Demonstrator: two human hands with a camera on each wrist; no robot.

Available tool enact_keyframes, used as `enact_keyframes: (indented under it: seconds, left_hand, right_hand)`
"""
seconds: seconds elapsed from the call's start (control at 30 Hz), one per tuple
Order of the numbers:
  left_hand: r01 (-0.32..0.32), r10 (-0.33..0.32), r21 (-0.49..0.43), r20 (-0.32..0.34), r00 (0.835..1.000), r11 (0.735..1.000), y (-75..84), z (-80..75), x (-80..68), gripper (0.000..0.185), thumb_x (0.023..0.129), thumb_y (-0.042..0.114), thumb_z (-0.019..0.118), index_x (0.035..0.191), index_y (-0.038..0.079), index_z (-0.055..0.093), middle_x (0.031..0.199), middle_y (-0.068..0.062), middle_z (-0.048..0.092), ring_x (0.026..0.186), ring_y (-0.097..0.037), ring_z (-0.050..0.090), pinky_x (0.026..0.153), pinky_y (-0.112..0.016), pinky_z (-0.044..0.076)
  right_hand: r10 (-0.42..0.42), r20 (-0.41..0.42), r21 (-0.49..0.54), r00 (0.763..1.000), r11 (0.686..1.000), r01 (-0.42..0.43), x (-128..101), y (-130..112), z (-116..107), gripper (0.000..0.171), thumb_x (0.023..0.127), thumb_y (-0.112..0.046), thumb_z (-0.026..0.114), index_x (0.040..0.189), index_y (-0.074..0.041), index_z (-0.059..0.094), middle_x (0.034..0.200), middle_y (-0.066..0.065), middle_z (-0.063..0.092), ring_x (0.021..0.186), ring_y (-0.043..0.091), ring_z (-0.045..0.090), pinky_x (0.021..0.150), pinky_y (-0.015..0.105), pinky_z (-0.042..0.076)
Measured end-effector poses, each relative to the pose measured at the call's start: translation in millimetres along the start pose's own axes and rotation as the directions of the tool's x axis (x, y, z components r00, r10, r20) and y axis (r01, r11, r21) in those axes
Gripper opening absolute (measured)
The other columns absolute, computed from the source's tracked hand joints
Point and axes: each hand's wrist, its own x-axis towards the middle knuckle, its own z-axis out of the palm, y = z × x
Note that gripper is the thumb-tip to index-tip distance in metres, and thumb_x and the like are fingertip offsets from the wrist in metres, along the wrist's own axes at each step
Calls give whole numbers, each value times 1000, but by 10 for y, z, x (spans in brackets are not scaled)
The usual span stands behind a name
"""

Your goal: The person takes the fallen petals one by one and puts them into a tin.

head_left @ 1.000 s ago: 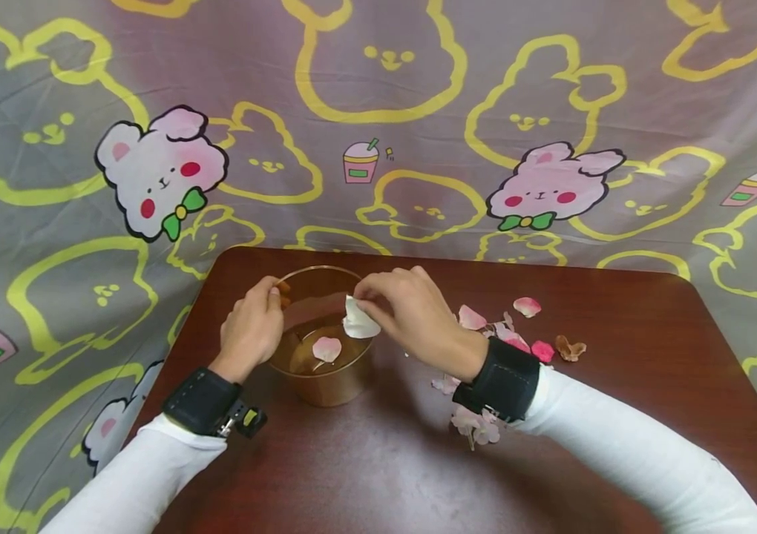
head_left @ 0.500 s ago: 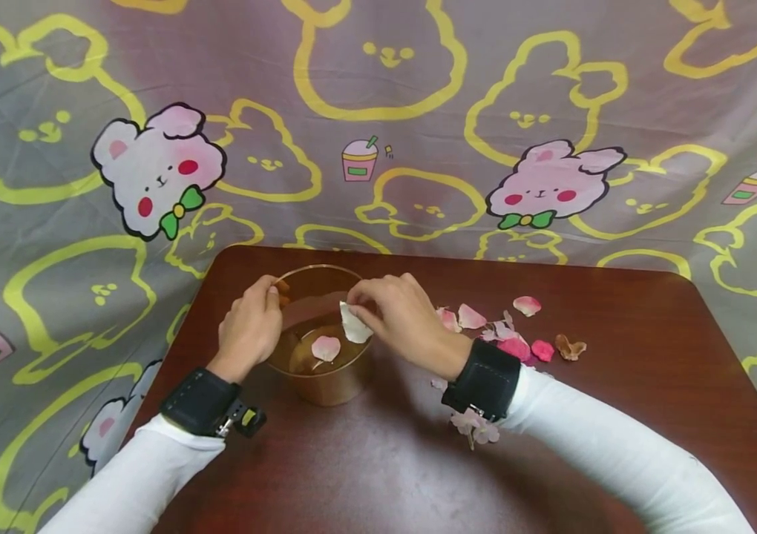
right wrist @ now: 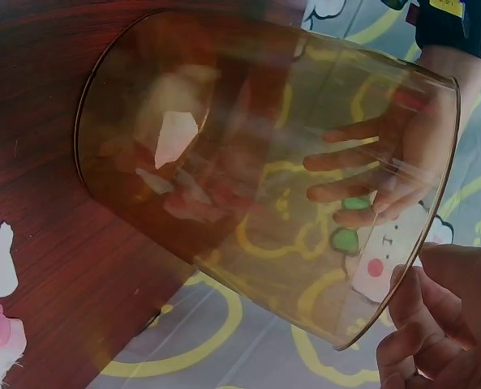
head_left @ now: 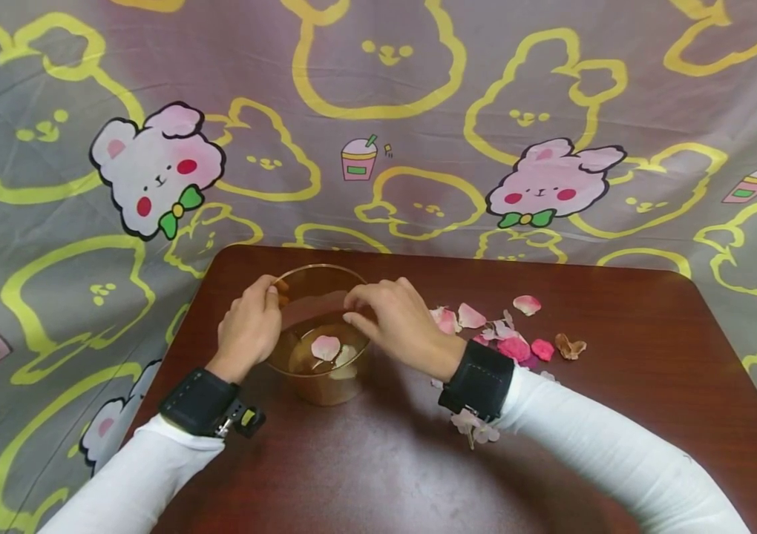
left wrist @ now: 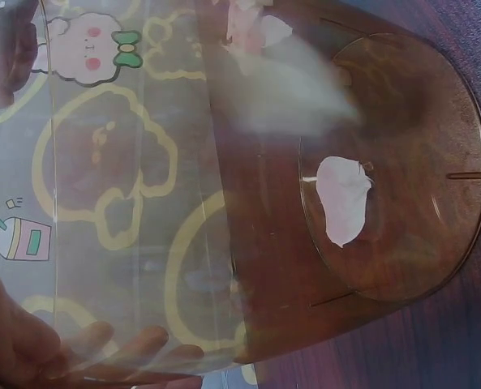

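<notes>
Cup: amber see-through cup (head_left: 320,337) stands upright on the surface (head_left: 418,460), between the two hands; it seems to hold some liquid, though I cannot tell how deep
Petals in cup: pale pink petal (head_left: 325,346) lies in the cup near the middle; white petal (head_left: 346,355) lies just beside it, toward the right wall; so two petals are in
Petals left out: loose petals (head_left: 505,337) lie scattered on the surface to the right of the cup, well apart from it; small pale blossom (head_left: 475,429) lies under the right wrist; by this count most of the pile is yet to go in
Left hand: left hand (head_left: 249,326) grips the cup at its left rim, fingers curled round the wall; the right wrist view shows those fingers (right wrist: 362,174) through the amber wall
Right hand: right hand (head_left: 395,319) hovers over the right rim, fingers loosely bent and holding nothing
Change: half a second ago the right hand pinched the white petal above the rim; now the petal is in the cup and the fingers are bare; left hand and cup have not shifted
</notes>
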Motion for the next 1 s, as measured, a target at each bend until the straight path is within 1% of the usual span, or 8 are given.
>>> enact_keyframes:
  seconds: [0.3, 0.57, 0.83, 1.0]
  left_hand:
    - [-1, 1, 3, 4, 1000, 1000, 11, -2, 10, 41, 110, 28, 24, 134, 12, 54, 124, -18, 67, 115, -47, 62, 85, -62, 45]
    - [-1, 1, 5, -1, 1000, 1000, 0, 8, 8, 41, 110, 28, 24, 133, 13, 55, 123, -18, 68, 113, -47, 63, 84, -62, 45]
    - [6, -6, 10, 6, 1000, 1000, 6, -5, 3, 42, 110, 28, 23, 134, 13, 54, 125, -18, 67, 115, -48, 62, 85, -63, 45]
    - [11, -11, 11, 12, 1000, 1000, 6, -4, -2, 42, 110, 29, 23, 135, 13, 53, 126, -18, 67, 116, -49, 62, 86, -64, 45]
  right_hand:
    - [11, 2, -14, 1000, 1000, -11, -16, 18, -34, 8, 91, -20, 75, 97, -15, 75, 88, -4, 77, 85, 16, 68, 77, 35, 43]
    - [33, -9, -11, 999, 999, -33, 22, 62, -103, 7, 92, -21, 74, 97, -15, 75, 86, -3, 77, 84, 16, 68, 76, 36, 41]
    - [63, -32, 10, 998, 998, -63, 29, 164, -160, 8, 93, -19, 73, 97, -13, 74, 88, 0, 78, 88, 20, 71, 78, 38, 42]
    - [75, -50, 28, 996, 997, -73, 7, 257, -160, 9, 94, -21, 71, 97, -12, 74, 86, 0, 77, 83, 20, 71, 78, 38, 42]
